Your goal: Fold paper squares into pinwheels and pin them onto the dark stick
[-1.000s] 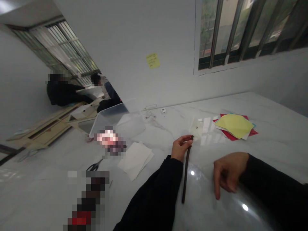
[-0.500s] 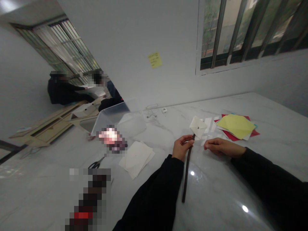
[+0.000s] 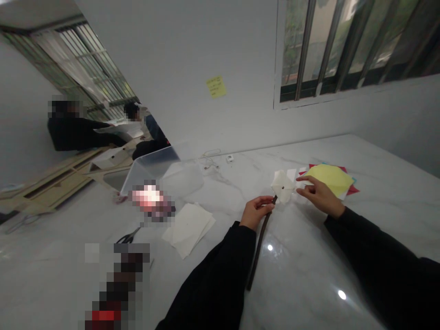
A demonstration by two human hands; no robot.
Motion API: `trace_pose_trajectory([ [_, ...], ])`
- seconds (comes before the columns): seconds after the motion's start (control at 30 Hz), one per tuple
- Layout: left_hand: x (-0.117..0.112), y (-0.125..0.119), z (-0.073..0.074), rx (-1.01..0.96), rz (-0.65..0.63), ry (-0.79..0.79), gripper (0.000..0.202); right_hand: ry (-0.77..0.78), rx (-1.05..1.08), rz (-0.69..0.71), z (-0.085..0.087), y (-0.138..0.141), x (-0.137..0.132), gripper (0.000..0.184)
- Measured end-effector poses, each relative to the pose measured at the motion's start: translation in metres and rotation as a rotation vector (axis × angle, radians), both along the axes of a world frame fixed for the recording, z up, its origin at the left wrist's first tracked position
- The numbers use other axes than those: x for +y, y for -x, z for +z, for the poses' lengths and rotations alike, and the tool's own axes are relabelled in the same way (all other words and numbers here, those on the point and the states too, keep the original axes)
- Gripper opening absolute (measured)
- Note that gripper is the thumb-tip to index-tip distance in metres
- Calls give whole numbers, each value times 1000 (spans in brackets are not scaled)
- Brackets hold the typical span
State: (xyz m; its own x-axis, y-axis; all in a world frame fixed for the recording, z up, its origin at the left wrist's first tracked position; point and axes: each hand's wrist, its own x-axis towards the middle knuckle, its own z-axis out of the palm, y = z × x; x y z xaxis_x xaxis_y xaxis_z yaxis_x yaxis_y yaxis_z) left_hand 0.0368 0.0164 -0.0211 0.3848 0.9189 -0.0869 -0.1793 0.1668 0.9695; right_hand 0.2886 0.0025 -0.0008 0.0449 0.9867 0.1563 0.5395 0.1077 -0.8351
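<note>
On the marbled white table (image 3: 299,284), toward the front right, a white paper pinwheel (image 3: 282,183) is sitting at the far end of a dark brown stick (image 3: 260,252); a small dark dot is marking its middle. The left hand (image 3: 257,211) is gripping the stick just below the pinwheel, thumb and fingers closing on it. From that grip, the stick is extending back toward the wearer, alongside the left black sleeve (image 3: 213,275).

The right hand (image 3: 318,195) is holding nothing – its fingers are parting and partly bending, with the tips pointing at the right edge of the pinwheel. They are hovering just beside that edge; whether they are touching it cannot be told. Behind this hand, a stack of coloured paper (image 3: 328,176) is lying with a yellow sheet uppermost and red corners projecting.

Left of the left hand, white paper sheets (image 3: 189,229) are overlapping one another. Farther left, scissors (image 3: 128,236) are lying near a blurred patch – and a transparent bin (image 3: 147,167) is standing beyond the sheets.
</note>
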Motion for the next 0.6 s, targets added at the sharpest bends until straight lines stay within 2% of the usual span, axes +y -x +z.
trace_pose_trajectory([
  [0.07, 1, 0, -1, 5, -9, -8, 39, -21, 0, 59, 3, 4, -2, 62],
  [0.13, 2, 1, -1, 14, -7, -13, 40, -20, -45, 93, 3, 7, -3, 64],
  [0.3, 4, 1, -1, 42, 21, -35, 39, 19, -157, 104, -1, 10, -1, 58],
  [0.4, 4, 1, -2, 33, 34, -37, 38, -10, -109, 13, 0, 10, -1, 63],
  [0.47, 4, 1, -3, 18, 53, -28, 38, 26, -94, 26, 6, 7, -4, 52],
  [0.5, 4, 1, -3, 8, 66, -23, 37, 103, -98, 133, 10, 5, -7, 45],
  [0.53, 4, 0, -4, -5, 82, -16, 37, 216, -104, 307, 15, 3, -10, 40],
  [0.6, 4, 0, -4, -35, 118, -2, 37, 502, -87, 789, 25, 2, -16, 38],
])
